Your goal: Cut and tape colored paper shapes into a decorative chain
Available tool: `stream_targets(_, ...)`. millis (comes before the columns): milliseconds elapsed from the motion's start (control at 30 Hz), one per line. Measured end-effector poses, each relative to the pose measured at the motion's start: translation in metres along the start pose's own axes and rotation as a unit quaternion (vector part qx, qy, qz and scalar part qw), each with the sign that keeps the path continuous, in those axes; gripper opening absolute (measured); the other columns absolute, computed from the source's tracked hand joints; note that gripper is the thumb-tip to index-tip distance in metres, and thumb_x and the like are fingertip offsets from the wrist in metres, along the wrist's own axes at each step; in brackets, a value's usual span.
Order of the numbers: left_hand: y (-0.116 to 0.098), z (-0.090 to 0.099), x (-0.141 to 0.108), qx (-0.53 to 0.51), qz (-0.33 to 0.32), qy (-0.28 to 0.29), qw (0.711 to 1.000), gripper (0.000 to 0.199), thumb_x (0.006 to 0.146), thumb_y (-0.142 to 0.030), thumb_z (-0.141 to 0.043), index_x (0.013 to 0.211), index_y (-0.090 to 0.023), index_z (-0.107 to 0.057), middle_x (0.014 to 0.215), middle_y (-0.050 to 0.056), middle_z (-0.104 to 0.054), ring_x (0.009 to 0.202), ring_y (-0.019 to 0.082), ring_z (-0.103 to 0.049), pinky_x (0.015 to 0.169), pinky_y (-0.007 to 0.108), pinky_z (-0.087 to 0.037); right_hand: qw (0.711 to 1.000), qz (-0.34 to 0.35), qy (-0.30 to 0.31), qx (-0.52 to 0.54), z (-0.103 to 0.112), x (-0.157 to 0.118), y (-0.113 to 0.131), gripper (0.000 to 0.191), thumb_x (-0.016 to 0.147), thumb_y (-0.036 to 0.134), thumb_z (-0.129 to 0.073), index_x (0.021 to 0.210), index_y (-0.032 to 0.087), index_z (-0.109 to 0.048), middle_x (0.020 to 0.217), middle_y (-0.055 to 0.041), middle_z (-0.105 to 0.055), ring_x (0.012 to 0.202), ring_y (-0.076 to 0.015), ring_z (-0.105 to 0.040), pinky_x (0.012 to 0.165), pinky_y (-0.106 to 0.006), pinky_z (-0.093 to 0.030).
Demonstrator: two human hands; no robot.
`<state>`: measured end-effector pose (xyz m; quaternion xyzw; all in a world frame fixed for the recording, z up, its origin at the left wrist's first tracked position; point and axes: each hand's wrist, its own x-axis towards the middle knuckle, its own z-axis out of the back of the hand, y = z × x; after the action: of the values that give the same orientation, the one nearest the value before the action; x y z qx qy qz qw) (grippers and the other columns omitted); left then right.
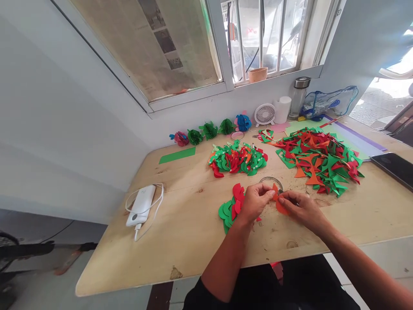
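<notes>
Both hands meet above the front of the wooden table (190, 215). My left hand (256, 200) pinches one edge of an orange paper piece (275, 189), and my right hand (301, 209) has its fingers closed on the lower part of the same orange paper. A small dark bit shows at the right fingertips, too small to name. Just behind the hands lies a thin round ring (270, 178), partly covered by them. Green and red rounded paper pieces (227, 213) lie beside my left wrist, partly hidden by it.
Behind the hands is a cluster of red and green folded paper shapes (238, 158). A large heap of paper scraps (322, 161) lies right, near a phone (394, 168). A white power bank (141, 205) with cable lies left. A small fan (265, 114) and glass bottle (298, 98) stand at the back.
</notes>
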<state>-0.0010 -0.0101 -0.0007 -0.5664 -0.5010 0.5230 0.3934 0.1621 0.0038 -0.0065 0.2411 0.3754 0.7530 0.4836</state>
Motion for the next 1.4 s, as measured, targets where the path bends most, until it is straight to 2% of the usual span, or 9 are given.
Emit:
stream_targets(100, 0.0, 0.004, 0.007, -0.032, 0.012, -0.05, 0.998, 0.017, 0.064, -0.031, -0.066, 0.069, -0.015, -0.06, 0.063, 0.001, -0.062, 0.055, 0.01, -0.055, 0.052, 0.022, -0.044, 0.998, 0.001, -0.042, -0.052, 0.01, 0.009, -0.006, 0.033, 0.086, 0.042, -0.045, 0.08, 0.02, -0.068, 0.068, -0.0018, -0.065, 0.057, -0.0135, -0.051, 0.052, -0.025, -0.038)
stream_targets(200, -0.001, 0.007, 0.013, -0.04, 0.017, -0.073, 0.996, 0.018, 0.063, -0.031, -0.066, 0.069, -0.016, -0.058, 0.063, 0.001, -0.062, 0.055, 0.012, -0.057, 0.052, 0.023, -0.045, 0.982, 0.029, -0.071, -0.173, 0.018, 0.021, -0.016, 0.026, 0.085, 0.038, -0.048, 0.083, 0.022, -0.068, 0.079, -0.0037, -0.068, 0.065, -0.0162, -0.056, 0.059, -0.027, -0.039)
stream_targets(333, 0.004, 0.007, 0.015, -0.024, 0.025, -0.04, 0.999, 0.018, 0.063, -0.031, -0.066, 0.066, -0.016, -0.056, 0.065, 0.002, -0.064, 0.055, 0.012, -0.057, 0.053, 0.024, -0.044, 0.965, 0.066, -0.042, -0.249, 0.017, 0.034, -0.024, 0.025, 0.087, 0.033, -0.045, 0.087, 0.022, -0.068, 0.086, -0.0058, -0.069, 0.08, -0.0207, -0.059, 0.067, -0.03, -0.039)
stream_targets(467, 0.012, 0.003, 0.011, 0.021, 0.017, 0.026, 0.999, 0.015, 0.066, -0.029, -0.062, 0.065, -0.017, -0.054, 0.07, 0.003, -0.065, 0.056, 0.012, -0.054, 0.053, 0.024, -0.042, 0.96, 0.066, -0.023, -0.272, 0.01, 0.039, -0.026, 0.025, 0.087, 0.029, -0.045, 0.09, 0.021, -0.068, 0.088, -0.0065, -0.068, 0.084, -0.0211, -0.059, 0.067, -0.029, -0.039)
stream_targets(633, 0.019, 0.001, 0.006, 0.177, -0.054, 0.075, 0.98, 0.007, 0.071, -0.023, -0.055, 0.067, -0.018, -0.055, 0.058, -0.003, -0.05, 0.052, 0.009, -0.044, 0.049, 0.021, -0.031, 0.964, 0.067, -0.025, -0.256, 0.006, 0.039, -0.028, 0.021, 0.085, 0.029, -0.047, 0.087, 0.021, -0.067, 0.087, -0.0059, -0.067, 0.084, -0.0202, -0.059, 0.064, -0.028, -0.038)
stream_targets(767, 0.02, 0.001, 0.005, 0.213, -0.077, 0.083, 0.97, 0.007, 0.072, -0.023, -0.053, 0.067, -0.018, -0.053, 0.058, -0.004, -0.046, 0.051, 0.008, -0.038, 0.049, 0.021, -0.028, 0.969, 0.064, -0.041, -0.234, 0.005, 0.039, -0.03, 0.017, 0.083, 0.028, -0.049, 0.081, 0.021, -0.065, 0.082, -0.0044, -0.066, 0.079, -0.0189, -0.058, 0.063, -0.027, -0.038)
stream_targets(967, 0.019, -0.001, 0.006, 0.216, -0.069, 0.071, 0.971, 0.007, 0.072, -0.023, -0.052, 0.068, -0.018, -0.053, 0.059, -0.003, -0.05, 0.052, 0.009, -0.042, 0.05, 0.021, -0.028, 0.97, 0.07, -0.05, -0.227, 0.001, 0.039, -0.035, 0.014, 0.082, 0.029, -0.05, 0.077, 0.021, -0.06, 0.076, -0.0032, -0.062, 0.071, -0.018, -0.056, 0.059, -0.027, -0.037)
stream_targets(1167, 0.018, -0.002, 0.006, 0.19, -0.061, 0.062, 0.978, 0.007, 0.071, -0.021, -0.053, 0.065, -0.017, -0.054, 0.056, -0.004, -0.048, 0.05, 0.008, -0.039, 0.048, 0.021, -0.027, 0.972, 0.11, -0.053, -0.2, -0.003, 0.037, -0.038, 0.013, 0.085, 0.026, -0.044, 0.078, 0.021, -0.055, 0.078, -0.0046, -0.063, 0.072, -0.0179, -0.057, 0.062, -0.027, -0.039)
stream_targets(1400, 0.02, -0.004, 0.007, 0.088, -0.026, 0.05, 0.995, 0.012, 0.067, -0.024, -0.063, 0.063, -0.016, -0.055, 0.056, -0.003, -0.052, 0.05, 0.007, -0.044, 0.048, 0.02, -0.031, 0.986, 0.035, -0.11, -0.119, -0.003, 0.038, -0.037, 0.015, 0.082, 0.033, -0.048, 0.076, 0.021, -0.056, 0.066, -0.0021, -0.061, 0.06, -0.0165, -0.054, 0.055, -0.027, -0.037)
